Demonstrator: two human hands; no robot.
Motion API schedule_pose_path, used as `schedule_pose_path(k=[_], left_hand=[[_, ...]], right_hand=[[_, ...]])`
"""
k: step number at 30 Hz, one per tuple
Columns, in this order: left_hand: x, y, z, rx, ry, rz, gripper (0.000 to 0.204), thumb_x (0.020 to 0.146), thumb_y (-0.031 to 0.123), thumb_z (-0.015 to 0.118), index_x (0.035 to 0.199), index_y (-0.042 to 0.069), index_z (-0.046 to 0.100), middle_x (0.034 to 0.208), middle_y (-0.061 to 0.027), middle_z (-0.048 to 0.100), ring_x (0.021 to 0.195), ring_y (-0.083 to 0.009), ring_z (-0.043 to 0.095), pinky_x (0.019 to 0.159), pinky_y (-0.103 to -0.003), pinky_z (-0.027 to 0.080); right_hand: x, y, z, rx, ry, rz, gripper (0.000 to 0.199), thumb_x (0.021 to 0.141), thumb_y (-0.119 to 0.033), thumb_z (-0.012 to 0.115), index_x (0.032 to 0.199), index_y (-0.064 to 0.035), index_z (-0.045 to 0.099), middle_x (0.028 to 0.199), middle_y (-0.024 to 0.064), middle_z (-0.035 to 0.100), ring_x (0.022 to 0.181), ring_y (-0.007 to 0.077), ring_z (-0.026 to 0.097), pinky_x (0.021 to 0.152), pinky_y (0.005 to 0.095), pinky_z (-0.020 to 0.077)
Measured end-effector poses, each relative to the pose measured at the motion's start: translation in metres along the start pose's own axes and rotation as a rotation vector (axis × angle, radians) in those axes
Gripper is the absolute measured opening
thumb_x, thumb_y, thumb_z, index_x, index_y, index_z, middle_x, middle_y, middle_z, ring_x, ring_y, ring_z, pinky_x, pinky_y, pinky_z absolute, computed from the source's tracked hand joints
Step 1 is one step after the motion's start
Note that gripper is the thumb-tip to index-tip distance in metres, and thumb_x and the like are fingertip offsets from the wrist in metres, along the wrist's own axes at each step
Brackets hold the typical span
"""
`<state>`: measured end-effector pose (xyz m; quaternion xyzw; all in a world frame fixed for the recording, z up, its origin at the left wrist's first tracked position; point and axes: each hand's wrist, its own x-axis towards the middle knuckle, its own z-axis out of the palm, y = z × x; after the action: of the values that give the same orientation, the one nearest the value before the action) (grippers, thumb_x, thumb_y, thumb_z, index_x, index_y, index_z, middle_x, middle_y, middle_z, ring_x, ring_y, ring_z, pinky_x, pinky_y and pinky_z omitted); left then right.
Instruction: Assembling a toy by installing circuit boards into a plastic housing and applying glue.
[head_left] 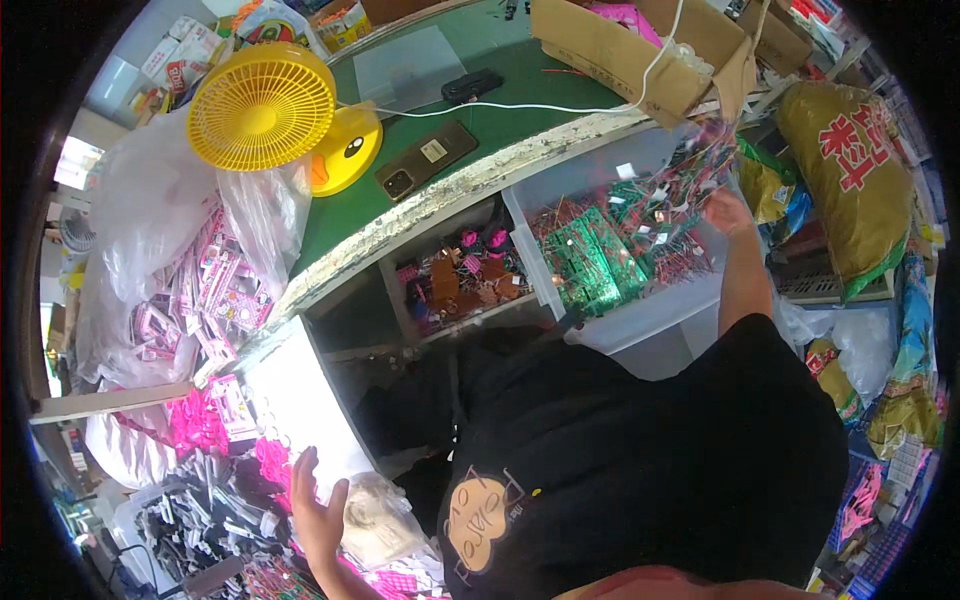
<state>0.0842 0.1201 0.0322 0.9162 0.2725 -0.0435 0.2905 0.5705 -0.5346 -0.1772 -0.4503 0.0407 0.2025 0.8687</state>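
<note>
Tangled thin red and green wires with white connectors (700,165) at the far right corner of the translucent plastic bin (660,322). Right hand (730,212) half-curled against them; grip cannot be told. Left hand (318,510) loosely open, empty, well left of bin. Yellow duck-shaped fan (262,115) beyond, left; black-shirted torso (650,450) crowds near side. Bin holds green circuit boards (590,265).

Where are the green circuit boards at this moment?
In the head view, right of centre: the green circuit boards lie inside the translucent plastic bin, beside red wires, left of the right hand.
</note>
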Motion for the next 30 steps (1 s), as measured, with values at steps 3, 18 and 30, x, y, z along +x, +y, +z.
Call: schedule_pose_path(k=[3,18,30], left_hand=[[0.016,0.008,0.010,-0.019,-0.065,0.059,0.063,0.082,0.005,0.070,0.142,0.007,0.050,0.140,-0.0130,0.053,0.127,-0.0283,0.054,0.104,-0.046,0.043],[0.026,0.010,0.030,-0.095,-0.083,0.126,0.056,0.077,0.007,0.074,0.130,-0.001,0.057,0.125,-0.0185,0.063,0.111,-0.0317,0.063,0.095,-0.040,0.048],[0.080,0.134,0.113,-0.700,-0.447,0.419,0.110,0.079,0.036,0.082,0.158,0.004,0.012,0.157,-0.0178,0.031,0.143,-0.0287,0.034,0.115,-0.042,0.030]], right_hand=[[0.001,-0.009,-0.044,-0.029,-0.137,0.006,0.002,0.091,-0.013,0.066,0.092,-0.0121,0.067,0.091,0.0036,0.071,0.086,0.0189,0.068,0.078,0.0415,0.0556],[-0.008,-0.049,-0.106,-0.283,0.047,-0.012,0.034,0.091,-0.020,0.066,0.121,-0.0066,0.060,0.117,0.0061,0.066,0.107,0.0215,0.063,0.091,0.0415,0.0500],[0.019,0.088,0.227,-0.149,-0.686,0.282,0.050,0.087,-0.015,0.068,0.131,0.0038,0.055,0.124,0.0144,0.065,0.112,0.0254,0.064,0.099,0.0421,0.0502]])
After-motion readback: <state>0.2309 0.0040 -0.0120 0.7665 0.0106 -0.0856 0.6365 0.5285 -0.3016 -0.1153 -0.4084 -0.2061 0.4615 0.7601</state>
